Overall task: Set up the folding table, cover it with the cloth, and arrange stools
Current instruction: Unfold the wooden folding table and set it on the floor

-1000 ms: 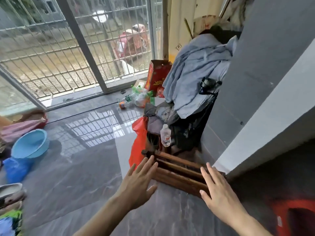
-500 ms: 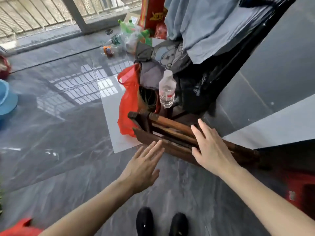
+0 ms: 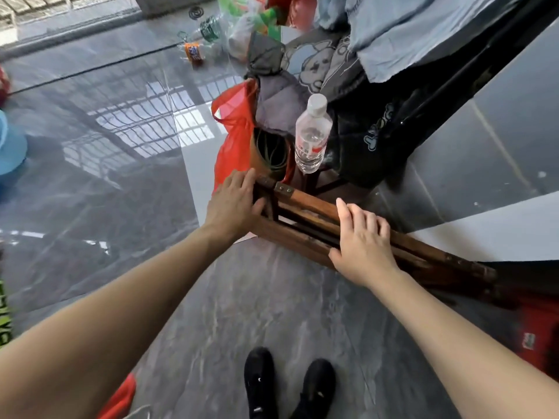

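A dark brown wooden folding table point(image 3: 305, 204) stands folded on its edge on the grey floor, running from the centre toward the right, next to the grey wall. My left hand point(image 3: 233, 201) holds its left end, fingers over the corner and thumb against the near side. My right hand point(image 3: 363, 243) grips the top rails near the middle, fingers over the far side. A light blue cloth point(image 3: 393, 34) is heaped at the top right. A red plastic stool point(image 3: 538, 331) shows partly at the right edge.
A clear water bottle point(image 3: 311, 137) stands just behind the table beside a red plastic bag point(image 3: 233, 137) and dark clothes. Empty bottles lie near the window track. A blue basin point(image 3: 9, 149) sits at the left edge. My black shoes point(image 3: 260, 379) are below.
Both hands came down from open above the table onto it: the left went to its left end, the right closed over the top rails. The view tilted further down.
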`<action>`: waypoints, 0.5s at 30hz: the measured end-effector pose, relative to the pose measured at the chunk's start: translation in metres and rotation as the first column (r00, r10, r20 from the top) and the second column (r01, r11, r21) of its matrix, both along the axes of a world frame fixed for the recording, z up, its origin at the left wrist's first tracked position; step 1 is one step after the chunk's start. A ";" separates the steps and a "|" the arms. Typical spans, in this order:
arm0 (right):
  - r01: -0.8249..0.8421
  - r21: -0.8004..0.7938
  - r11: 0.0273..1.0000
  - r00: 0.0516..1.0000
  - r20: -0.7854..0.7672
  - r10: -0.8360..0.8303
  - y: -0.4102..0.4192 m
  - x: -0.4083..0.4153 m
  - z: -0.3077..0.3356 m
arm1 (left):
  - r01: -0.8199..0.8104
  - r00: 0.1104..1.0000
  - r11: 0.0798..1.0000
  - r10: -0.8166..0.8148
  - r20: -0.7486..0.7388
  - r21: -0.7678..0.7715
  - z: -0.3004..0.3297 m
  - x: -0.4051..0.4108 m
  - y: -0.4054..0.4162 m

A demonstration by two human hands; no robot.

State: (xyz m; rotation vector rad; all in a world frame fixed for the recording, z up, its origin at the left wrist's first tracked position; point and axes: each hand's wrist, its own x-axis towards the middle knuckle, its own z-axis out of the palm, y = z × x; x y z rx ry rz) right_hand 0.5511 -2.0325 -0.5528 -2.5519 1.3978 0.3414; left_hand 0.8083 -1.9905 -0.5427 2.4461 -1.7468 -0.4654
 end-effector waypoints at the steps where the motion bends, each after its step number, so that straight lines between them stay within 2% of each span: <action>1: 0.001 0.014 1.000 1.000 -0.001 -0.001 -0.001 0.000 -0.001 | -0.008 1.000 1.000 0.008 -0.004 -0.022 0.000 0.003 -0.003; 6: 0.007 0.086 0.996 0.999 0.041 -0.010 -0.002 -0.001 0.002 | 0.012 1.000 0.997 -0.013 -0.014 -0.070 0.005 0.014 -0.010; 10: 0.047 0.183 0.982 0.988 0.139 -0.073 -0.015 -0.003 0.011 | 0.024 0.998 0.996 -0.029 -0.056 -0.088 0.008 0.019 -0.007; 12: 0.041 0.183 0.982 0.983 0.171 -0.073 -0.021 -0.006 0.017 | 0.033 0.996 0.995 -0.041 -0.084 -0.099 0.009 0.022 0.000; 15: 0.005 0.195 0.981 0.999 0.037 -0.013 -0.015 -0.011 0.018 | 0.057 0.976 0.994 -0.076 -0.204 -0.096 0.004 0.030 0.022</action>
